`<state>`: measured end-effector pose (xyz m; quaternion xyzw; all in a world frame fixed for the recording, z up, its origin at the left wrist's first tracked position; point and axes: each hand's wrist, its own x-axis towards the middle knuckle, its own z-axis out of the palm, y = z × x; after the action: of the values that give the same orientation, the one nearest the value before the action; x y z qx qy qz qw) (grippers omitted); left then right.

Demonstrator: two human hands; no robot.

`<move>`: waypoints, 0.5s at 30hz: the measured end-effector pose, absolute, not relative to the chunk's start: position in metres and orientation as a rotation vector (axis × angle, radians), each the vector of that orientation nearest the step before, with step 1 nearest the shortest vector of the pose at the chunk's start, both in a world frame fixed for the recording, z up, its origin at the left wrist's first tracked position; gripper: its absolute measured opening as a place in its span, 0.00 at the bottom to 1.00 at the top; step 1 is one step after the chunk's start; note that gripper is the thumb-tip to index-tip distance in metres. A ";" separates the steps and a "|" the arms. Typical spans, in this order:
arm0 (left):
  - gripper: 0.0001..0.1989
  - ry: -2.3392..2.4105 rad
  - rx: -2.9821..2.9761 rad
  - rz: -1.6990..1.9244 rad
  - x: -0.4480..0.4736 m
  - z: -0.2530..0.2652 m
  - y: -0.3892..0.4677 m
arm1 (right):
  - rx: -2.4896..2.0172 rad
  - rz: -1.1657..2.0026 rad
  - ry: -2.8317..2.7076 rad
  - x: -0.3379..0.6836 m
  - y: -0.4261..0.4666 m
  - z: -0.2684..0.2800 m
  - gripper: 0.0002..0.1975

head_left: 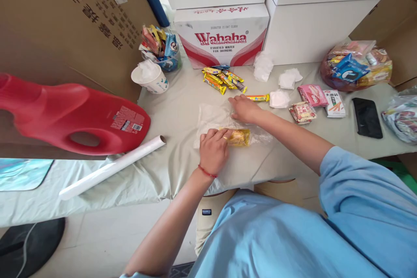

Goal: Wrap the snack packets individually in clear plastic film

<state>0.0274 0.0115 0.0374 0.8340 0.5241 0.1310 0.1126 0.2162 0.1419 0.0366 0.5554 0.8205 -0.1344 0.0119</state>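
Two hands I'm seeing on head cam: L hand (213, 150) is lying, fingers together, over yellow pkt (240, 137) amid clear film (210, 116); R hand (245, 109) is resting bent near film's far edge. Can't tell if either's clamping. Risk: pkt poss. slipping, film creasing, if pull's going uneven.

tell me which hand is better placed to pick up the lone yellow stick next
Right, I'd judge: the right hand is close beside that yellow stick, while the left hand is farther off, covering one end of the yellow packet.
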 end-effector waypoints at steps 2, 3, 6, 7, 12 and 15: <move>0.24 1.545 2.437 0.274 0.032 0.029 0.015 | 1.758 -0.476 2.476 0.211 0.149 0.034 0.23; 0.24 1.552 2.439 0.241 0.033 0.026 0.016 | 1.744 -0.520 2.468 0.210 0.152 0.035 0.18; 0.23 1.578 2.466 0.219 0.033 0.020 0.012 | 1.602 -0.593 2.611 0.215 0.152 0.046 0.08; 0.23 1.582 2.477 0.222 0.033 0.020 0.009 | 1.538 -0.578 2.699 0.217 0.149 0.052 0.08; 0.21 1.594 2.508 0.282 0.035 0.013 0.005 | 1.226 -0.458 2.875 0.219 0.103 0.082 0.10; 0.17 1.558 2.451 0.342 0.027 0.004 0.008 | 1.041 -0.418 2.820 0.216 0.068 0.078 0.13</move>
<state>0.0267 0.0084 0.0041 0.8332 0.5297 0.1164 0.1081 0.2161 0.0680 0.0781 0.3425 0.9279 -0.1375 0.0532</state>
